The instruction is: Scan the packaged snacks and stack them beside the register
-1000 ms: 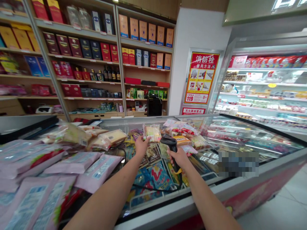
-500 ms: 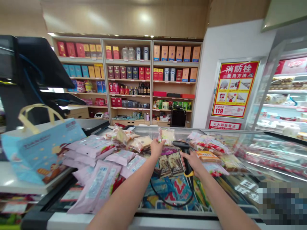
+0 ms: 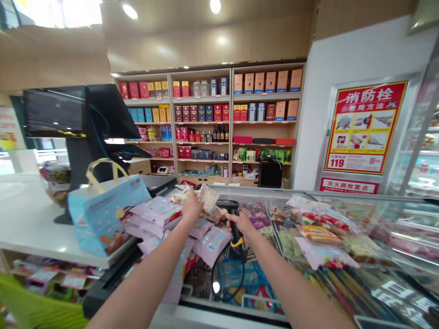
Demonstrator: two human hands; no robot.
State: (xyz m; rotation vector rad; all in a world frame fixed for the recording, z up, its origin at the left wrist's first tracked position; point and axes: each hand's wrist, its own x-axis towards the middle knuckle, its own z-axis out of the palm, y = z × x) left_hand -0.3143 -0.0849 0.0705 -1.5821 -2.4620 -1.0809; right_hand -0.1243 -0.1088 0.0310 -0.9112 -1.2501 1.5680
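My left hand (image 3: 191, 206) is shut on a clear plastic bag of baked food (image 3: 209, 203), held up above a pile of pink packets (image 3: 158, 215). My right hand (image 3: 242, 224) grips a black handheld barcode scanner (image 3: 233, 218), its head close to the bag and a yellow strap (image 3: 237, 242) near its lower end. A black coiled cable (image 3: 222, 278) hangs from the scanner over the freezer's contents. Both hands are above the glass-topped chest freezer (image 3: 343, 198).
A blue paper bag (image 3: 108, 214) stands on a white counter (image 3: 30, 205) at left, beside a black till screen (image 3: 55, 113). Several snack packets (image 3: 318, 237) lie on the freezer at right. Wooden shelves of boxed goods (image 3: 206, 123) stand behind.
The view has swung left and upward. My left hand has brought the clear bag closer to the scanner head, and the right hand still holds the scanner.
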